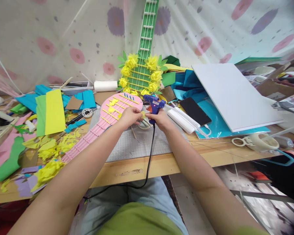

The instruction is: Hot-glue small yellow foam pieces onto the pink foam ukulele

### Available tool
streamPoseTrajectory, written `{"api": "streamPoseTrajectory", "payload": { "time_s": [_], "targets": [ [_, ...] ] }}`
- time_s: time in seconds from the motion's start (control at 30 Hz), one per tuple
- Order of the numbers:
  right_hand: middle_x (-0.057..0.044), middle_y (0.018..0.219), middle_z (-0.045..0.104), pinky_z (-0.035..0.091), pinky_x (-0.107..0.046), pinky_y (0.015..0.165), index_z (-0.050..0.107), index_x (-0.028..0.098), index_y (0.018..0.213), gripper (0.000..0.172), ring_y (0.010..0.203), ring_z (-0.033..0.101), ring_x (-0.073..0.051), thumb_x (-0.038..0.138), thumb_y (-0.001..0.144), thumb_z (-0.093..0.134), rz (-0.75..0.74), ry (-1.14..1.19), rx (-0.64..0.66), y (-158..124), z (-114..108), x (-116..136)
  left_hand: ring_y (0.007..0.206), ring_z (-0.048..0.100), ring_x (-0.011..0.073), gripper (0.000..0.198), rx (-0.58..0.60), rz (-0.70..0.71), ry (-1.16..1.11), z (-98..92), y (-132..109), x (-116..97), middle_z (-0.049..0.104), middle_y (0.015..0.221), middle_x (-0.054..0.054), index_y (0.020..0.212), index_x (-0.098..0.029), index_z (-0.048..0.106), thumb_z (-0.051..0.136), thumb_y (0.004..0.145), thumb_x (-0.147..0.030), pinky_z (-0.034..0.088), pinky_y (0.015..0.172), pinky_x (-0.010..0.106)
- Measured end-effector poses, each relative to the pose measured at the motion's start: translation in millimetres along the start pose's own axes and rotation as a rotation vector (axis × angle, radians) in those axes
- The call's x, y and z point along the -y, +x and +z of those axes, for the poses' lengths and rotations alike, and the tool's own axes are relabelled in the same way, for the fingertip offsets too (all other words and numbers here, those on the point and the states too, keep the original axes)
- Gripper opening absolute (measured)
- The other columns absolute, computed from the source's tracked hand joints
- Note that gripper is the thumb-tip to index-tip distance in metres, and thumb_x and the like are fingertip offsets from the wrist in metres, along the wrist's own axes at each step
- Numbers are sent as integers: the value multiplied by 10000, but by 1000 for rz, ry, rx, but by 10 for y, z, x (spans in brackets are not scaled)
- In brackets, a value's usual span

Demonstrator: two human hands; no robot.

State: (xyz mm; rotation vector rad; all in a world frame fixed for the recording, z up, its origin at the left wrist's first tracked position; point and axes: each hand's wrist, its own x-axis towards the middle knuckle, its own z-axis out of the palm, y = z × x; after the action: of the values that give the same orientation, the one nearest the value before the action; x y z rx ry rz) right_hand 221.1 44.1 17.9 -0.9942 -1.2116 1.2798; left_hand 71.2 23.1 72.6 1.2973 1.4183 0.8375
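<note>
A blue glue gun (155, 103) with a black cord is gripped in my right hand (159, 118), its nozzle pointing left. My left hand (131, 117) pinches a small yellow paper piece (143, 114) close to the gun and my right fingers. Beneath my left hand lies a pink paper guitar (121, 103) with yellow strips, yellow shapes and small blue pieces on its body; its neck runs toward the lower left. Behind stands a green paper guitar (140, 75) trimmed with yellow paper flowers. A grey cutting mat (137, 147) lies under the work.
Yellow paper scraps (47, 148) and folded crepe paper (55, 111) cover the left side. To the right are a white power bank (182, 120), a black phone (195, 111), a white board (232, 94) and a cream cup (263, 142). The gun's cord (150, 156) hangs over the table edge.
</note>
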Motion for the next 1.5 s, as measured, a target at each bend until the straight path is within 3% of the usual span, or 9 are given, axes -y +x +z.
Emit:
{"api": "streamPoseTrajectory", "payload": {
  "time_s": [0.23, 0.4, 0.57, 0.73, 1.0, 1.23, 1.5],
  "targets": [
    [56, 626, 526, 381, -261, 523, 529, 190, 808, 459, 517, 452, -82, 369, 468, 781, -10, 84, -117, -12, 81, -6, 629, 609, 107, 70, -27, -45, -272, 135, -32, 43, 612, 745, 42, 721, -120, 574, 604, 776, -151, 534, 518, 223],
    [62, 598, 526, 375, -248, 505, 545, 180, 793, 460, 492, 441, -68, 368, 457, 798, -24, 120, -97, -15, 94, -1, 595, 598, 95, 95, -110, 6, -275, 187, -2, 54, 577, 664, 5, 690, -131, 541, 568, 779, -114, 518, 503, 204],
    [22, 678, 584, 360, -225, 465, 551, 193, 788, 426, 550, 506, -88, 396, 504, 794, -3, 75, -121, 8, 21, 21, 604, 615, 111, 81, -131, 118, -113, 99, 57, 129, 571, 665, -4, 713, -153, 515, 540, 788, -139, 516, 491, 213],
    [-36, 743, 630, 351, -237, 437, 572, 192, 764, 408, 550, 516, -99, 534, 605, 727, -49, -44, -99, -17, -96, 148, 605, 614, 118, 79, -205, 218, 194, -141, 27, 123, 597, 685, 6, 742, -174, 516, 553, 794, -221, 498, 498, 211],
    [21, 474, 492, 331, -249, 421, 579, 183, 646, 463, 413, 415, -80, 640, 679, 640, -7, -287, 93, -119, -104, 185, 514, 587, 111, 109, -285, 148, 339, -422, -48, 35, 625, 711, 12, 757, -182, 520, 538, 805, -278, 433, 465, 216],
    [36, 448, 475, 312, -248, 421, 554, 183, 630, 479, 405, 395, -78, 650, 639, 658, 25, -409, 125, -147, -4, 152, 618, 590, 134, 143, -353, 212, 577, -512, -70, 17, 635, 699, 24, 710, -183, 550, 491, 829, -237, 393, 552, 234],
    [25, 457, 483, 327, -251, 426, 539, 190, 599, 463, 414, 405, -83, 636, 655, 650, 28, -421, 121, -154, 1, 153, 665, 599, 141, 78, -383, 206, 612, -500, -92, 0, 664, 786, 18, 745, -201, 527, 541, 810, -241, 382, 596, 239]
  ]
}}
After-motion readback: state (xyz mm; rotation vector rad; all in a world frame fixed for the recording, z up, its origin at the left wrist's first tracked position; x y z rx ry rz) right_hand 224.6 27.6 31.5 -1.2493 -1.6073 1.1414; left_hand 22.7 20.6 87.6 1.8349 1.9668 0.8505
